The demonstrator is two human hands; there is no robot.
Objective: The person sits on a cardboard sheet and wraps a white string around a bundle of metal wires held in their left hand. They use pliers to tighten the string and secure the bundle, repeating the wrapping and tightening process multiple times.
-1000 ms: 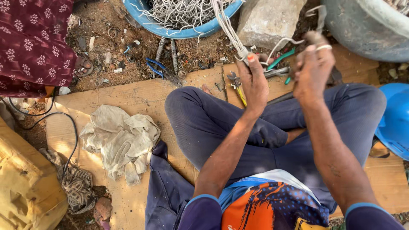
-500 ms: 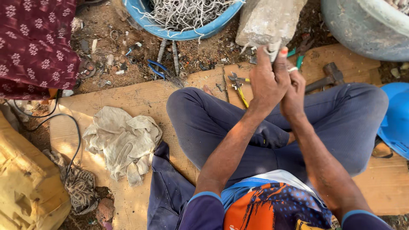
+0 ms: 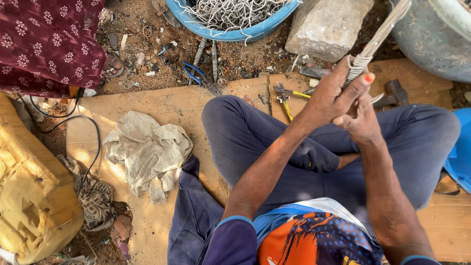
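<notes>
Two hands close on one bundle of pale wire strands (image 3: 375, 44), held above the crossed legs in blue trousers. The left hand (image 3: 333, 98) wraps the bundle low down, its grip shut tight, thumb laid across the front. The right hand (image 3: 360, 122) sits just under and behind the left, touching it, its grip also closed on the bundle's lower end. From the grip the strands run up and to the right, out past the top edge; just above the fingers a thinner wire is wound around them in tight coils.

Beyond the grip, on the wooden board (image 3: 162, 105), lie yellow-handled pliers (image 3: 287, 98); to the right of the grip a hammer head (image 3: 395, 91) shows. Farther off stand a grey stone block (image 3: 326, 27) and a blue basin of tangled wire (image 3: 230, 17). Well to the left of the grip lies a crumpled pale cloth (image 3: 147, 152).
</notes>
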